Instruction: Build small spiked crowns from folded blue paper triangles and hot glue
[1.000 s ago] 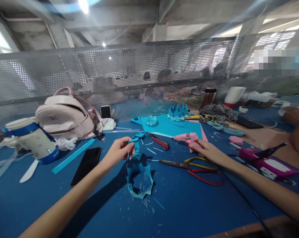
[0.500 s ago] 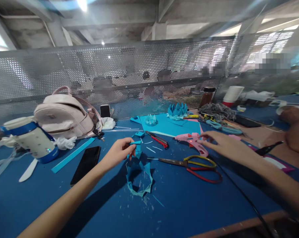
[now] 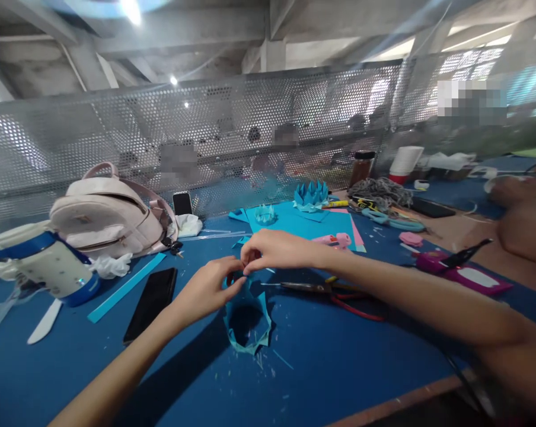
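My left hand (image 3: pixel 214 284) pinches a small folded blue paper piece (image 3: pixel 236 277), mostly hidden behind the fingers. Against it, my right hand (image 3: pixel 272 252) curls its fingers closed on the same piece, the fingertips of both hands meeting. Just below them a light-blue ring of folded paper (image 3: pixel 248 343) with pointed edges stands on the blue table. A pink glue gun (image 3: pixel 339 240) lies beyond my right forearm, partly covered by it. Scissors (image 3: pixel 306 287) with yellow and red handles lie under that forearm, also partly hidden.
Left are a black phone (image 3: pixel 150 305), a blue paper strip (image 3: pixel 128 287), a white plastic knife (image 3: pixel 45 322), a tumbler (image 3: pixel 50 261) and a backpack (image 3: pixel 108 207). Paper crowns (image 3: pixel 311 197) sit on blue sheets (image 3: pixel 290 224) at the back. Another person's arm (image 3: pixel 523 201) shows at right.
My right hand has left the glue gun and moved left to meet my left hand at the folded paper. The view has shifted slightly.
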Demonstrator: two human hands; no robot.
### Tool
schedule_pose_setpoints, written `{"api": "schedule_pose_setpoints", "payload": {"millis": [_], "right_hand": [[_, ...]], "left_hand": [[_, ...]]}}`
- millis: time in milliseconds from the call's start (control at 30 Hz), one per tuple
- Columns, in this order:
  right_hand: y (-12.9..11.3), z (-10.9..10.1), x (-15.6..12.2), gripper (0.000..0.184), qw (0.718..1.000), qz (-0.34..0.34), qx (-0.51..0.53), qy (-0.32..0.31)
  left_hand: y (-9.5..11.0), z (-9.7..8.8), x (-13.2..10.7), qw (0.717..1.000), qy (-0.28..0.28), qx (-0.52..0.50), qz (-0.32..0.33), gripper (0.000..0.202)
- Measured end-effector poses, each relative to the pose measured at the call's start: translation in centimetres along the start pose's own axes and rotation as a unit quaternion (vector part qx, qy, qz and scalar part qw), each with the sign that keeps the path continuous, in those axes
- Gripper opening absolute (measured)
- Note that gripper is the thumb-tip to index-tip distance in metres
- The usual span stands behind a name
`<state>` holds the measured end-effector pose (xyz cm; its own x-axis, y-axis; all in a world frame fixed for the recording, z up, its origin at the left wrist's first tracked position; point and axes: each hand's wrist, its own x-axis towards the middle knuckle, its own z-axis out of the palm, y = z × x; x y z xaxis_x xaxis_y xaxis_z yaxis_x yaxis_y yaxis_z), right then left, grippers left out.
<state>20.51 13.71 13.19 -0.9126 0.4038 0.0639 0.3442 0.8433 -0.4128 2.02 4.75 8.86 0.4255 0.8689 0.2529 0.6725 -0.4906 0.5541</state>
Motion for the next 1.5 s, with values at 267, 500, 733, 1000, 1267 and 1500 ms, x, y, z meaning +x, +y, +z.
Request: {"api": "schedule_pose_setpoints", "payload": {"millis": [267,500,733,1000,1267,1500], "right_hand": [[1.4,0.9,1.1,0.006,0.997,0.012,0.077,0.008],[1.9,1.9,0.0,0.01,0.994,0.004,0.109,0.026],[2.0,2.4,-3.2,0.011,0.979,0.023,0.183,0.082],[0.5,5.0,-4.6,0.017,0.961,0.032,0.274,0.031],[0.2,6.9,-4.7,0.008,0.975,0.047,0.201,0.079],[0.5,7.3,-4.4,0.006,0.978,0.057,0.189,0.069]], "left_hand": [[-1.3,-0.1,0.3,0.996,0.069,-0.013,-0.052,0.006],[-1.1,0.4,0.7,0.992,0.077,-0.056,-0.084,0.013],[-0.4,0.2,-2.9,0.989,0.101,-0.096,-0.048,0.018],[-2.8,1.6,-5.8,0.998,-0.05,-0.022,0.019,0.038],[-3.9,3.3,-5.5,0.994,-0.039,-0.1,-0.001,0.019],[-3.9,3.6,-5.5,0.989,-0.008,-0.149,-0.022,0.021]]}}
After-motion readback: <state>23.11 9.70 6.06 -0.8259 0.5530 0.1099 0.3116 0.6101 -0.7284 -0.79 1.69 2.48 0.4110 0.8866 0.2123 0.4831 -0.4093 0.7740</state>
